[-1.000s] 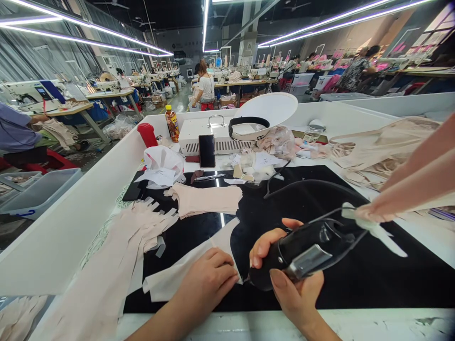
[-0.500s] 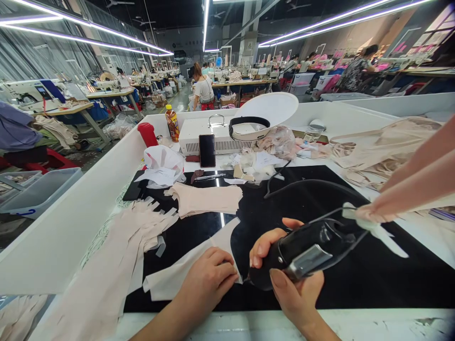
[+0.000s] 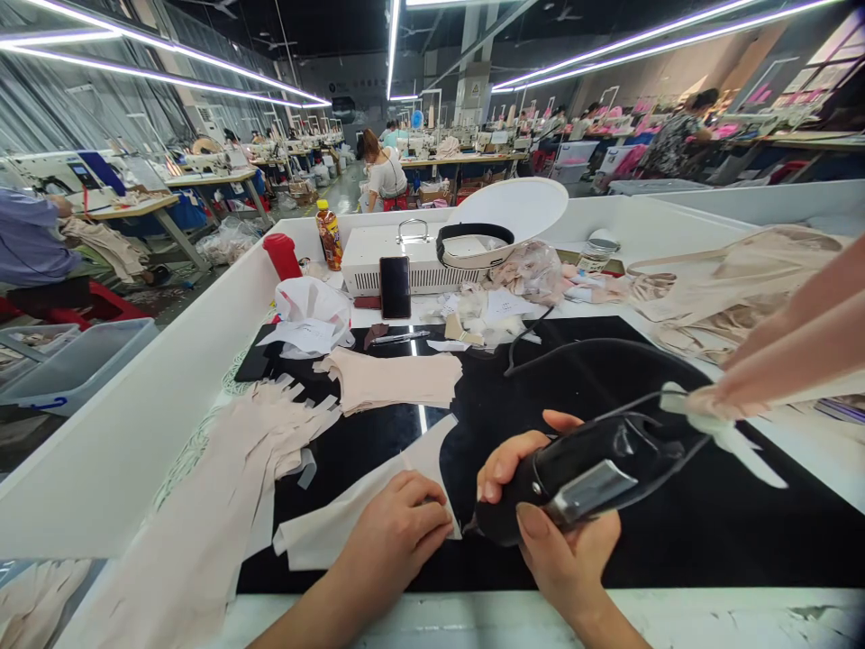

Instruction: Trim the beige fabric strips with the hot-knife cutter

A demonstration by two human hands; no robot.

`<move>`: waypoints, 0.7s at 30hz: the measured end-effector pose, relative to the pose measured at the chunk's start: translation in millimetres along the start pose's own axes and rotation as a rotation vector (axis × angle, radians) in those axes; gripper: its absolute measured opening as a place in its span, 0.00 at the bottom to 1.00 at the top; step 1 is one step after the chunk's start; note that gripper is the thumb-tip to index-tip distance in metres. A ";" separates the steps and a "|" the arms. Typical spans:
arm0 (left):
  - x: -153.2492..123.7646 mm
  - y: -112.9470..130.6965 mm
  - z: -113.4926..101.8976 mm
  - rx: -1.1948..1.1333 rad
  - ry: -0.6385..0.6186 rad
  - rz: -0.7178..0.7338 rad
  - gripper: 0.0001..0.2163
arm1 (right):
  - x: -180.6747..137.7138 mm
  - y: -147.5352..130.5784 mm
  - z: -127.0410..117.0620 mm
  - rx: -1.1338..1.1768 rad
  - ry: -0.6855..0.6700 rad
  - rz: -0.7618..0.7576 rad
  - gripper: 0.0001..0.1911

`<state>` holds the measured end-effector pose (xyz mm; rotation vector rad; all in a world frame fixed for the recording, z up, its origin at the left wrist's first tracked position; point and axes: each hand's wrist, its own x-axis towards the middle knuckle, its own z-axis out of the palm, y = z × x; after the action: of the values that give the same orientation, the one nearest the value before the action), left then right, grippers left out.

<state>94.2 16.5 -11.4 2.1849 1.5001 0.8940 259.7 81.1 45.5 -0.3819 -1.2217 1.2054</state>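
My left hand point(image 3: 400, 523) rests on a cream fabric piece point(image 3: 358, 500), its fingers bent and pressed together at the piece's lower right corner. In my right hand point(image 3: 550, 532) is a black corded hand tool point(image 3: 601, 469) with a silver metal lever, my fingers wrapped round its body. The tool's small pointed tip is just right of that fabric corner; whether it touches cannot be told. A strip of pale fabric point(image 3: 726, 433) is tied round the tool's cord end, next to a blurred, skin-toned shape point(image 3: 797, 342) reaching in from the right.
Under the work lies a glossy black board point(image 3: 676, 541). Stacked cream pieces point(image 3: 398, 379) lie behind, and a larger pile point(image 3: 195, 496) is at the left. Farther back are a phone point(image 3: 396, 288), a white metal box point(image 3: 419, 266), a bottle point(image 3: 329, 236) and scraps point(image 3: 487, 311).
My right hand and the tool have shifted slightly to the right, and the tied strip with them. My left hand and the fabric piece stay nearly in place.
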 end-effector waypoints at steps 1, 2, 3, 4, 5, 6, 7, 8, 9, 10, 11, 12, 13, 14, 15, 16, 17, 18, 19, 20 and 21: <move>0.1 -0.4 0.1 -0.001 0.001 0.000 0.07 | 0.5 0.7 0.1 0.005 0.008 0.003 0.26; 0.1 -0.6 0.3 -0.002 0.003 -0.002 0.07 | 1.0 1.3 0.2 0.009 0.014 0.004 0.27; 0.1 -0.5 0.5 -0.005 0.002 -0.006 0.07 | 1.3 1.9 0.4 0.012 0.019 0.005 0.27; 0.0 -0.1 0.6 -0.009 0.003 -0.009 0.07 | 1.6 2.4 0.5 0.012 0.022 0.005 0.27; 0.0 0.6 0.7 -0.013 0.002 -0.012 0.07 | 1.8 2.7 0.7 0.012 0.022 0.003 0.27; 0.0 1.4 0.5 -0.015 0.001 -0.014 0.07 | 1.9 2.8 0.9 0.010 0.019 0.002 0.27; 0.0 2.3 0.3 -0.015 -0.002 -0.015 0.07 | 1.9 2.9 1.2 0.008 0.019 0.001 0.26; 0.0 3.2 -0.1 -0.015 -0.005 -0.015 0.07 | 1.9 2.8 1.4 0.006 0.019 -0.001 0.26; 0.1 4.0 -0.4 -0.014 -0.007 -0.014 0.07 | 1.9 2.7 1.7 0.005 0.018 -0.002 0.26; 0.1 4.5 -0.7 -0.012 -0.008 -0.013 0.07 | 1.9 2.7 1.9 0.004 0.016 -0.003 0.26; 0.1 4.8 -0.8 -0.012 -0.009 -0.012 0.07 | 1.9 2.6 2.0 0.003 0.012 -0.006 0.27; 0.2 4.8 -0.8 -0.012 -0.006 -0.011 0.07 | 1.8 2.6 2.1 0.003 0.008 -0.006 0.27; 0.2 4.6 -0.6 -0.014 -0.005 -0.011 0.06 | 1.8 2.6 2.1 0.004 0.002 -0.005 0.27; 0.2 4.2 -0.3 -0.017 -0.005 -0.010 0.06 | 1.7 2.7 2.0 0.006 -0.003 -0.003 0.27; 0.2 3.9 0.0 -0.019 -0.006 -0.012 0.06 | 1.6 2.7 1.9 0.008 -0.008 -0.001 0.27; 0.2 3.5 0.2 -0.020 -0.006 -0.013 0.06 | 1.3 2.7 1.7 0.010 -0.009 0.000 0.27; 0.4 3.3 0.2 -0.022 -0.005 -0.015 0.06 | 1.0 2.7 1.4 0.011 -0.011 0.001 0.28; 0.5 3.3 0.1 -0.023 -0.005 -0.016 0.06 | 0.6 2.7 1.2 0.008 -0.015 0.003 0.27; 0.7 3.3 -0.1 -0.024 -0.003 -0.015 0.06 | 0.2 2.6 0.9 0.003 -0.018 0.005 0.27; 0.8 3.4 -0.5 -0.024 0.001 -0.013 0.06 | -0.2 2.4 0.6 -0.005 -0.017 0.011 0.26; 0.8 3.6 -0.8 -0.024 0.002 -0.013 0.06 | -0.5 2.2 0.4 -0.012 -0.012 0.019 0.25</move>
<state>96.4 15.9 -8.4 2.1554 1.4946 0.9060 258.3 81.4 43.6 -0.3968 -1.2392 1.2188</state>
